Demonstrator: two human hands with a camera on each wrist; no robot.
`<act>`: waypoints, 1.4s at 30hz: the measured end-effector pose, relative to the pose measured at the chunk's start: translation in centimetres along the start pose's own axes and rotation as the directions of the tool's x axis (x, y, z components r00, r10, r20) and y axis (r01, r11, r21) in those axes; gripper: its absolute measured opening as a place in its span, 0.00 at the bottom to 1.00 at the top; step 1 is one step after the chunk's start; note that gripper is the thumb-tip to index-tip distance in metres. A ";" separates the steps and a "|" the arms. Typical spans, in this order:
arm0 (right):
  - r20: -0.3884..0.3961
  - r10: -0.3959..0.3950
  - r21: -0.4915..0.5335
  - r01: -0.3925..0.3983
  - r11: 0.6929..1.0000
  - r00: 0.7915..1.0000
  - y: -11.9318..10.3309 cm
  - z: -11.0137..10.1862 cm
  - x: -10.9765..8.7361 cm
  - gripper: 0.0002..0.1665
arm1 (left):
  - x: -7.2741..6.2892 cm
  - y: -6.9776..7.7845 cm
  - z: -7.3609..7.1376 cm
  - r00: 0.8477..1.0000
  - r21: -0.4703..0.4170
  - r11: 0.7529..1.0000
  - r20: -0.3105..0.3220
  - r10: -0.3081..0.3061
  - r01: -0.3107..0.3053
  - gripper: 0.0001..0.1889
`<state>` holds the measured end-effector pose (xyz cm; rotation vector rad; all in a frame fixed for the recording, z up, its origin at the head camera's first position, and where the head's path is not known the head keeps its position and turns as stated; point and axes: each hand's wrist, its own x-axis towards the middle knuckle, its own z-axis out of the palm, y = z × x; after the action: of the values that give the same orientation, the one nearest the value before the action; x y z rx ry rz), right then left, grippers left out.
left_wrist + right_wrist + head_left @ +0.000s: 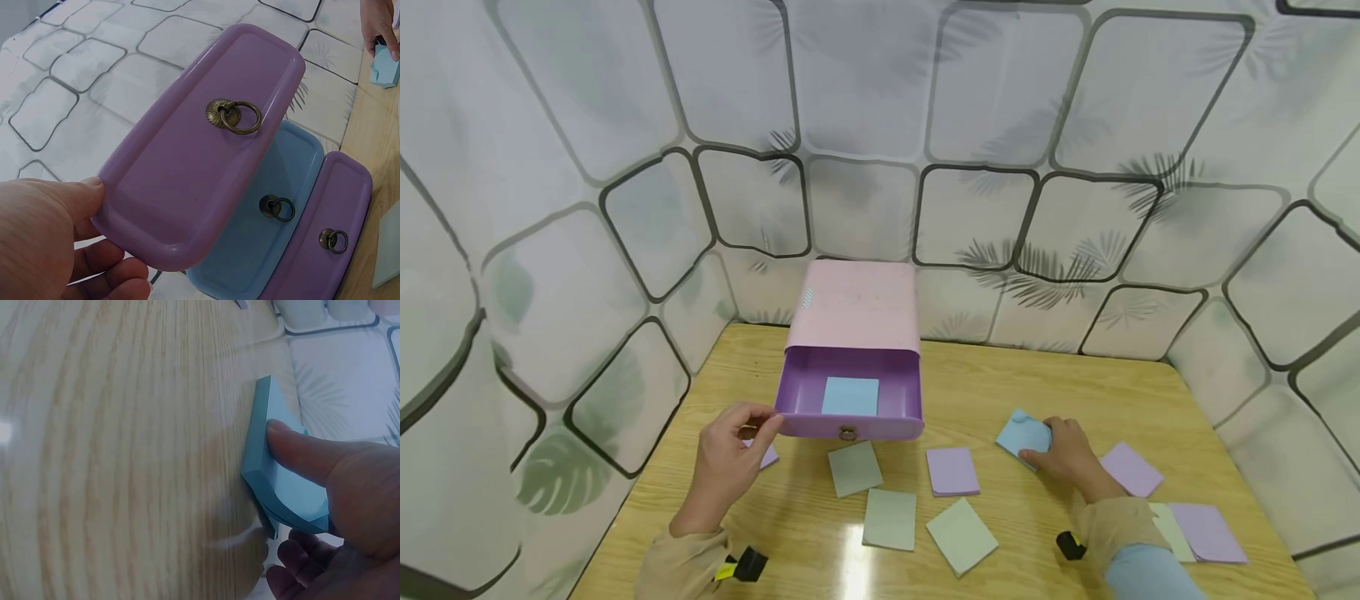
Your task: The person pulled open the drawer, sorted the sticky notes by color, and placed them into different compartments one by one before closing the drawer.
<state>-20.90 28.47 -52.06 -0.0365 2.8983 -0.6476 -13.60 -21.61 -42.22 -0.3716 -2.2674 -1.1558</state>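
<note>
My left hand [727, 458] pinches the front left corner of a purple drawer [891, 427], thumb on its face, as the left wrist view shows. This drawer is pulled out of a pink cabinet [857, 304], and a blue sticky note pad [850, 396] lies inside it. A brass ring pull [234, 116] hangs on its front. To the right, my right hand [1067, 450] grips another blue sticky note pad [290, 469] at the tabletop, its thumb pressed on one face. That pad's lower sheets bend away at one corner.
Lower drawers, one blue [256, 219] and one purple [322, 225], stay in the cabinet. Several green pads [889, 519] and purple pads [952, 472] lie across the wooden table [805, 533]. Patterned fabric walls [865, 208] enclose the back and sides.
</note>
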 end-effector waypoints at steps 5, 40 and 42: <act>0.013 0.002 0.048 -0.003 0.999 1.000 -0.4 -0.3 0.1 0.51 | 0.2 0.1 -0.1 1.000 -0.004 1.000 -0.004 -0.010 0.010 0.04; -0.076 0.022 0.343 0.006 0.939 0.997 -0.1 -1.0 -1.3 0.25 | 0.1 0.1 0.0 1.000 -0.005 1.000 0.003 -0.021 0.021 0.02; -0.065 0.023 0.384 0.004 0.923 0.998 -0.1 -0.9 -1.3 0.21 | 0.1 0.1 0.0 1.000 -0.005 1.000 0.007 -0.026 0.026 0.02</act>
<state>-19.76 28.82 -50.97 0.0518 2.7746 -1.2242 -13.62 -21.49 -42.09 -0.3498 -2.2825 -1.1748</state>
